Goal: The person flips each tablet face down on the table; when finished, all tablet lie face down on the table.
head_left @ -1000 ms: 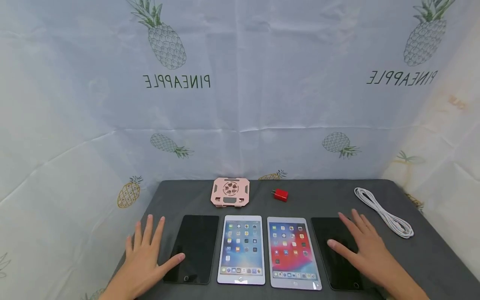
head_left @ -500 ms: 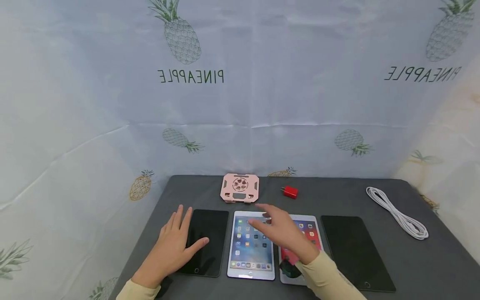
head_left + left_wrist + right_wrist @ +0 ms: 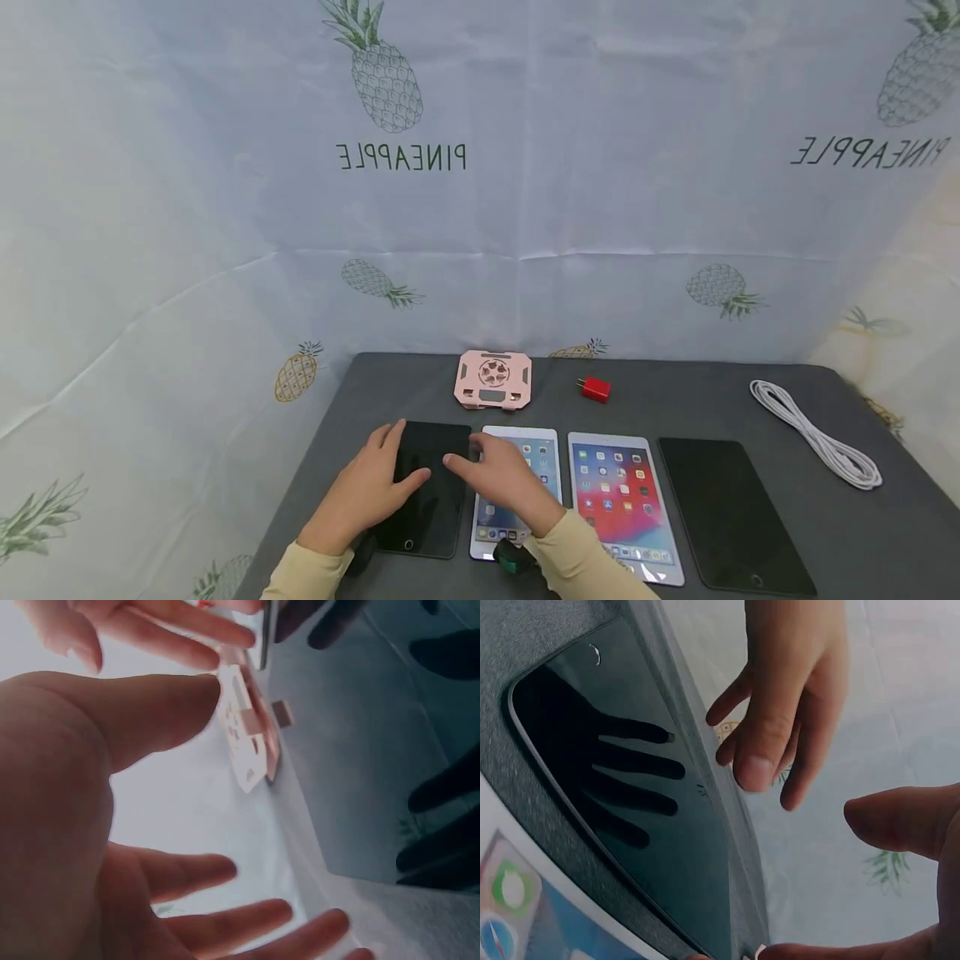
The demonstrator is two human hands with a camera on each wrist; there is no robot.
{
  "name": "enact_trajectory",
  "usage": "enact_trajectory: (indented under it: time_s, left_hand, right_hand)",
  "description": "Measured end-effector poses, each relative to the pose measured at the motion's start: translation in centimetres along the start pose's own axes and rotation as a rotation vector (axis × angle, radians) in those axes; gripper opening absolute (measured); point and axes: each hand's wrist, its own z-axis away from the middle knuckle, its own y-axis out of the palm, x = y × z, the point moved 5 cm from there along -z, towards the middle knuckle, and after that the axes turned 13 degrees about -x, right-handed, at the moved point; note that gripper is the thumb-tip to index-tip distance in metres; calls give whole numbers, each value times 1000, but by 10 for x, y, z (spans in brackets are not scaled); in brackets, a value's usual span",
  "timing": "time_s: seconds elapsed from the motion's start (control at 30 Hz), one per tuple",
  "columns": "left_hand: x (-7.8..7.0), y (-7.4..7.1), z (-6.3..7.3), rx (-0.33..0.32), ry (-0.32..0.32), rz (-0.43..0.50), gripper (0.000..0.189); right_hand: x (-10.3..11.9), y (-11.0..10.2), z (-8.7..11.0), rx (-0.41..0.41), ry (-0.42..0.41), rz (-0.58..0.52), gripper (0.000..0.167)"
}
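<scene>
A black tablet (image 3: pixel 427 521) lies flat at the left end of a row of tablets. My left hand (image 3: pixel 363 492) hovers at its left edge, fingers spread, thumb over the screen. Across from it, my right hand (image 3: pixel 506 475) hangs over a white tablet (image 3: pixel 546 454) with a lit screen, its thumb and fingers reaching toward the black tablet's right edge. The right wrist view shows the left hand (image 3: pixel 791 697) above the black glass (image 3: pixel 694 877), which mirrors its fingers. In the left wrist view the left thumb and fingers are apart, with nothing between them.
To the right lie a second white tablet (image 3: pixel 615 500) with a red and blue screen and another black tablet (image 3: pixel 738 517). Behind the row are a pink plate-like stand (image 3: pixel 493 379), a red charger plug (image 3: pixel 595 389) and a coiled white cable (image 3: pixel 817 437).
My right hand has swung left from the far right black tablet, across the white tablets, toward the leftmost black one. The left hand has turned inward over that tablet's left edge. The view has shifted slightly.
</scene>
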Motion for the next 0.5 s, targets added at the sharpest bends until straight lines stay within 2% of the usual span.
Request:
enact_trajectory:
  time_s: [0.17,0.3,0.5]
  left_hand:
    - [0,6,-9,54,-53,6,95]
    - [0,9,-13,92,-69,-4,94]
    - [0,8,-16,109,-78,-38,90]
  right_hand:
    - [2,7,0,-21,16,-20,74]
    - [3,11,2,-31,24,-17,72]
    - [4,14,5,-49,41,-30,71]
